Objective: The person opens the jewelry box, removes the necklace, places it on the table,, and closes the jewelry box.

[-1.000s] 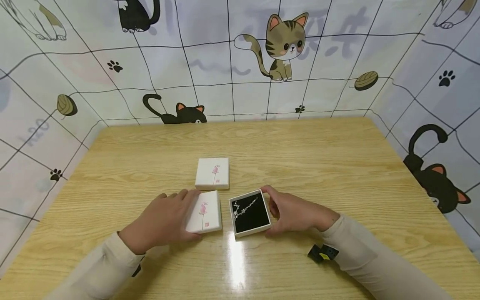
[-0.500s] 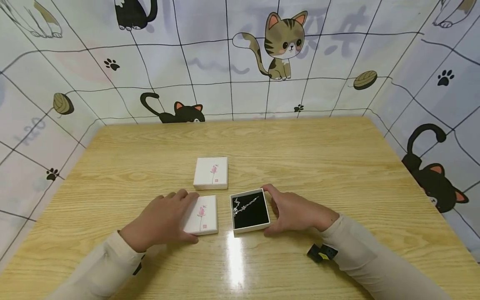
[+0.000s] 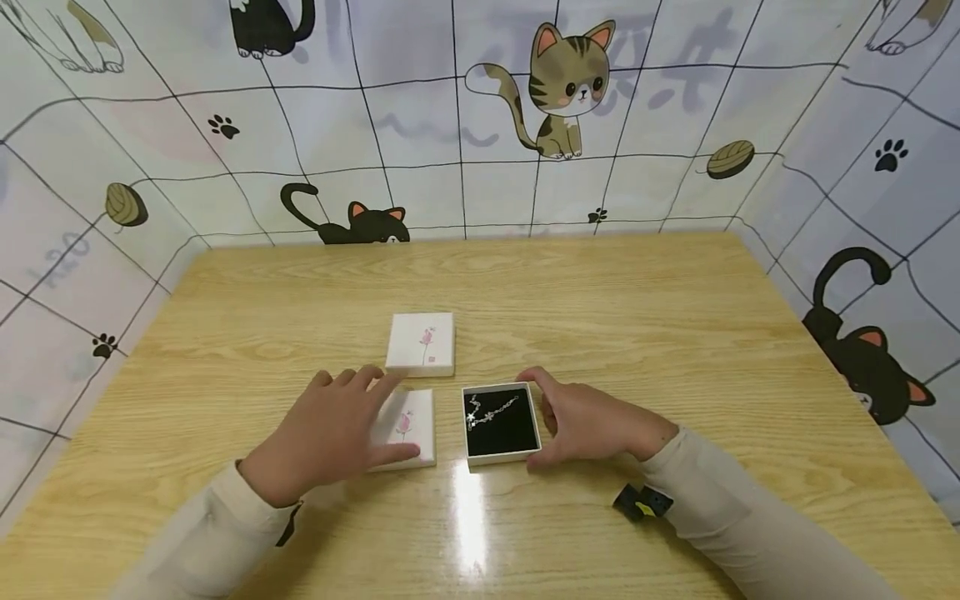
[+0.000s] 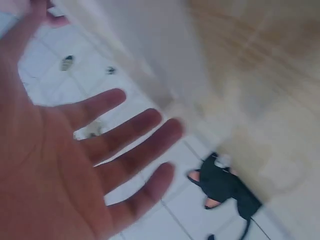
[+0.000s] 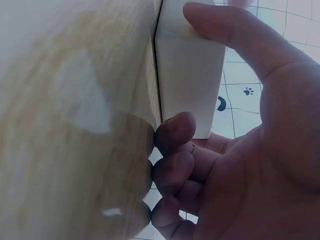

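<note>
In the head view, my left hand is spread over a white box lid with a pink flower print, covering its left part. The left wrist view shows the fingers stretched out, apart from one another. To the right, my right hand holds a white open jewelry box by its right side, thumb at the near corner and index finger at the far one. Inside, a silver chain lies on a black pad. In the right wrist view, the box sits on the table between thumb and fingers.
A second white flower-printed box lies behind the lid, close to my left fingertips. All this is on a wooden table. Cat-printed cloth walls border it at the back and sides.
My left hand has lowered the lid flat and moved it slightly left, then loosened its fingers from it. The right hand has turned the open jewelry box a little straighter.
</note>
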`<state>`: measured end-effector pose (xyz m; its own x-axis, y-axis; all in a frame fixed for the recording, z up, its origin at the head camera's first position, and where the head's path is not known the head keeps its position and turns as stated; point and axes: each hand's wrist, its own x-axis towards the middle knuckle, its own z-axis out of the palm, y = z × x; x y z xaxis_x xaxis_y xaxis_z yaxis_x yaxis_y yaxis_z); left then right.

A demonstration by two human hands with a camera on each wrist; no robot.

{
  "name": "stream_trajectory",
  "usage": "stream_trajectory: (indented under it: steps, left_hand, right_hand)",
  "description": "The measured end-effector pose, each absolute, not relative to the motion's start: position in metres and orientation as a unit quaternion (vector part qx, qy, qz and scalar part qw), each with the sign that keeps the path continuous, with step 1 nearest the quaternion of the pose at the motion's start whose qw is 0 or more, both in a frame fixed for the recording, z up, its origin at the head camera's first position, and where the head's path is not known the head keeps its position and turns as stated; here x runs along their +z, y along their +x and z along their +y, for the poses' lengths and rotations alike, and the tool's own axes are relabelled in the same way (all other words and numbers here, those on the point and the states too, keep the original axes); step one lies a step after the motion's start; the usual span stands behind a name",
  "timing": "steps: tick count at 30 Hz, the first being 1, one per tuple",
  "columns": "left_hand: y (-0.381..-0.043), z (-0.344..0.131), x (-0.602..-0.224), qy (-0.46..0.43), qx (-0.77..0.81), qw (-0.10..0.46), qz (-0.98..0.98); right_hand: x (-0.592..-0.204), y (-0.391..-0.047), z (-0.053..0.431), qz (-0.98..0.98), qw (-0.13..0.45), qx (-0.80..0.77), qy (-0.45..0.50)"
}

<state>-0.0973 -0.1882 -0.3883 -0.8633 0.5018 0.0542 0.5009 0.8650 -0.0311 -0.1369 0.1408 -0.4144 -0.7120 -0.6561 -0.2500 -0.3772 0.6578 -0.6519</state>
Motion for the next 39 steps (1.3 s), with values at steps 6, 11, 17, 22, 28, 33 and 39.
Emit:
stream_trajectory:
  steps: [6,11,17,22,28,33,39]
  left_hand:
    - [-0.102,-0.153,-0.376,-0.307,-0.004,0.102,-0.946]
    - [-0.106,-0.126,-0.380,-0.340,-0.008,0.103,-0.935]
    - [-0.111,-0.107,-0.393,-0.358,-0.013,0.098,-0.928]
    - [-0.114,-0.100,-0.401,-0.363,-0.030,0.075,-0.928]
    - [-0.113,-0.100,-0.405,-0.355,-0.036,0.046,-0.933]
    - [-0.114,-0.100,-0.406,-0.356,-0.043,0.035,-0.933]
    - [-0.115,-0.099,-0.407,-0.348,-0.053,0.012,-0.936]
  right_hand:
    - [-0.413,-0.137,0.142,0.878,0.242,-0.290,-0.295]
    - [-0.413,-0.137,0.142,0.882,0.252,-0.284,-0.281]
    - [-0.413,-0.138,0.143,0.879,0.252,-0.285,-0.286]
    - [-0.414,-0.140,0.144,0.876,0.253,-0.289,-0.290]
    - [-0.414,-0.140,0.143,0.877,0.248,-0.286,-0.295]
    - [-0.414,-0.139,0.143,0.879,0.249,-0.282,-0.294]
    - [-0.414,-0.139,0.143,0.879,0.248,-0.282,-0.292]
